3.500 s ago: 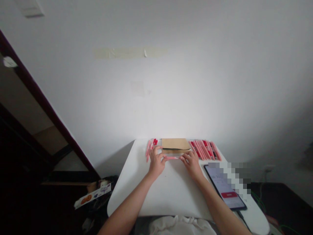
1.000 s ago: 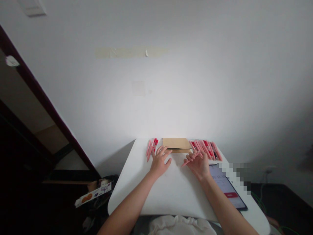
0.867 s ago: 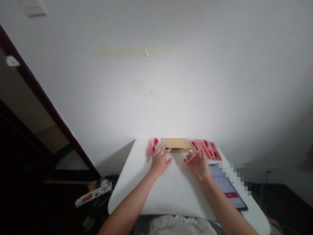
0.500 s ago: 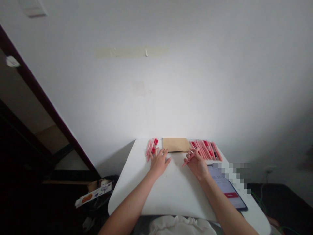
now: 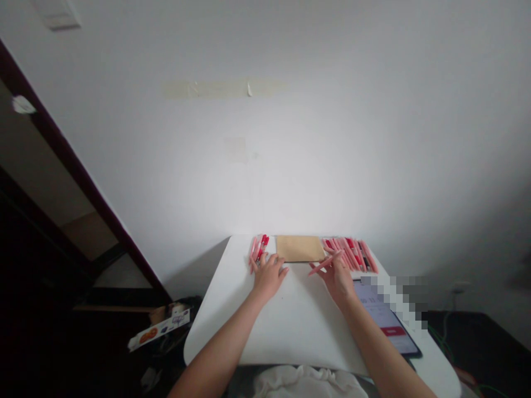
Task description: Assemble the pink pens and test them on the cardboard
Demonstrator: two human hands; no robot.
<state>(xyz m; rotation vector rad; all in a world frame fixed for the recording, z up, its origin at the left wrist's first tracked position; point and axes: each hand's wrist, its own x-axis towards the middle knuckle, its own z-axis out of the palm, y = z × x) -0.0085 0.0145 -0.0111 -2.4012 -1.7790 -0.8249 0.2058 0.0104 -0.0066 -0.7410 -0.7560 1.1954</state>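
My right hand (image 5: 338,281) holds a pink pen (image 5: 323,264) between its fingers. The pen slants, its lower end toward the left. Behind it lies a flat brown kraft-coloured rectangle (image 5: 299,248), perhaps a notebook or an envelope; I cannot tell which. My left hand (image 5: 269,275) rests open on the table with its fingers spread. Its fingertips are by the rectangle's near left corner and a small group of pink and red pens (image 5: 260,246). Part of those pens is hidden by the fingers. Right of the rectangle lies a row of several pink, red and dark pens (image 5: 350,254).
The white table (image 5: 286,337) stands against a pale wall (image 5: 265,182). A tablet or phone (image 5: 384,318) with a lit screen lies under my right forearm's outer side. On the floor side at left is a printed carton (image 5: 160,330) among dark clutter.
My right hand has turned, so the pen lies at a flatter slant and its upper end is raised. The brown rectangle's near edge sits slightly closer to me. My left hand has barely moved.
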